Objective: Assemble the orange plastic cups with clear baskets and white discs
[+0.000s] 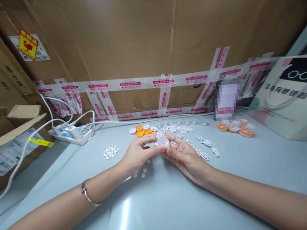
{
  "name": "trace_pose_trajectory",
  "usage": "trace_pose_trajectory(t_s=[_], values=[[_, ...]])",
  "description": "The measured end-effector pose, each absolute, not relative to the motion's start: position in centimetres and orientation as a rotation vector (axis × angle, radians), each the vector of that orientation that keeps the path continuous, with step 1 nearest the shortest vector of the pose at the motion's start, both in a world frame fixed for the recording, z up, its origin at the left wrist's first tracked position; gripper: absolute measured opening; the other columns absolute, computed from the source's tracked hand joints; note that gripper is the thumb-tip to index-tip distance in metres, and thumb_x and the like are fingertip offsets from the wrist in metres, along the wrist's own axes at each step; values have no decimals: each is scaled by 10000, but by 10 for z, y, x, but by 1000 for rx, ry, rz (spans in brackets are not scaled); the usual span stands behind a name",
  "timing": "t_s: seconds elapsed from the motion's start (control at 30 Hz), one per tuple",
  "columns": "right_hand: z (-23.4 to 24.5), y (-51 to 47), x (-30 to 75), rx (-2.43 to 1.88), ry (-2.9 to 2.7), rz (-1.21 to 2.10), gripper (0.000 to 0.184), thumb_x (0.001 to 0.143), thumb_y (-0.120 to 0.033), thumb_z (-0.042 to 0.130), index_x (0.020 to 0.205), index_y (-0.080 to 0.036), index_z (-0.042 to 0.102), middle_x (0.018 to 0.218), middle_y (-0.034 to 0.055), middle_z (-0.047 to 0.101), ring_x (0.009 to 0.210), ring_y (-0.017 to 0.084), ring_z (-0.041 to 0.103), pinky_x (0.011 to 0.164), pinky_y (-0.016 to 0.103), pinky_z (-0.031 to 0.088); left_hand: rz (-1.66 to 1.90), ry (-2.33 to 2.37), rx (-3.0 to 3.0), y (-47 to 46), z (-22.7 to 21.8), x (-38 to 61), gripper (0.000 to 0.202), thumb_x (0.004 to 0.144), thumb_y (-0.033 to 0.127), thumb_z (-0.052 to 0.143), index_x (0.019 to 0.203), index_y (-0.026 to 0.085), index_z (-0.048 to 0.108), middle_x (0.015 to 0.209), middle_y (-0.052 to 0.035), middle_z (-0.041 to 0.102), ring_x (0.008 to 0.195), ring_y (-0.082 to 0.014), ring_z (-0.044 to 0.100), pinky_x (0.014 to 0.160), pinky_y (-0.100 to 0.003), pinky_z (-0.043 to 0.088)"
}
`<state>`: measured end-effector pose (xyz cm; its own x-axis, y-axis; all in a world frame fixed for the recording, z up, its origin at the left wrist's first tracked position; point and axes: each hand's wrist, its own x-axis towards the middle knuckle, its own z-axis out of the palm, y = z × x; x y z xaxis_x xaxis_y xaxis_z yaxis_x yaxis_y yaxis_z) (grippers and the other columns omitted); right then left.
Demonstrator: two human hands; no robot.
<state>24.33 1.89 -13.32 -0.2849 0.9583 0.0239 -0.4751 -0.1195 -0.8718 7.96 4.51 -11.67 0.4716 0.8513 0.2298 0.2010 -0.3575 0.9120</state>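
Note:
Between my two hands, above the middle of the table, is a small clear plastic dome piece (161, 137) on a white ring-shaped base. My left hand (140, 152) pinches its left side with thumb and fingers. From the right, my right hand (185, 155) grips the same piece near its base. Behind it lie orange and white rings (141, 131), partly hidden by the held piece. White perforated plastic parts (180, 128) are spread behind and to the right of my right hand. A cluster of small white stemmed pieces (111, 152) sits left of my left hand.
Clear domes (197, 121) line the table's back. Assembled orange-and-white pieces (235, 128) stand at right beside a paper bag (289, 99). A power strip (74, 133) with cables and an open carton (11, 152) are at left. A large taped cardboard box (125, 42) walls the back.

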Motion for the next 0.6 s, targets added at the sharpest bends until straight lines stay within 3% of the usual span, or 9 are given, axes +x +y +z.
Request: trace_pose_trajectory(t_s=[0.2, 0.6], values=[[-134, 20, 243, -612, -938, 1729, 367, 675, -241, 734, 922, -210, 464, 840, 0, 667, 905, 157, 632, 964, 345, 425, 893, 821, 1699, 46, -113, 79, 306, 770, 397, 610, 1016, 223, 659, 1137, -35, 612, 879, -185, 599, 755, -308, 497], [-130, 18, 242, -573, -881, 1778, 392, 697, -194, 719, 1008, -202, 480, 882, 4, 653, 887, 135, 633, 950, 306, 451, 892, 717, 1713, 50, -116, 77, 292, 805, 345, 588, 1065, 222, 642, 1099, -44, 621, 1029, -209, 536, 853, -302, 431]])
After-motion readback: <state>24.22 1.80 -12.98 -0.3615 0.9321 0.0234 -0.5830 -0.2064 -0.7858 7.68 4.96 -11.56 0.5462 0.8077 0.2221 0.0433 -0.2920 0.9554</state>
